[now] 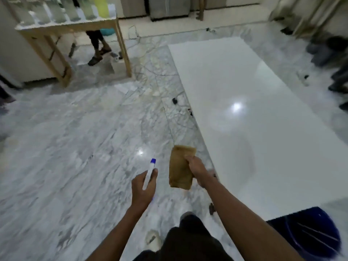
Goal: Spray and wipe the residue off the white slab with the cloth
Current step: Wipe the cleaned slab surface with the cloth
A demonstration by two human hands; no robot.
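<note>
The white slab [244,113] lies long and glossy on the right, raised above the marble floor, with a lamp's glare on it. My right hand [196,167] grips a folded tan cloth [179,166], held in the air just left of the slab's near left edge. To the left of it, my left hand [144,187] holds a slim white spray bottle with a blue cap [149,172], its tip pointing away from me, over the floor. No residue shows on the slab in this blurred view.
A blue bucket [308,232] stands at the slab's near right corner. A wooden table [75,29] is at the far left, with a person's legs [97,46] behind it. Small dark bits [174,100] lie along the slab's left edge. More feet are at the right edge.
</note>
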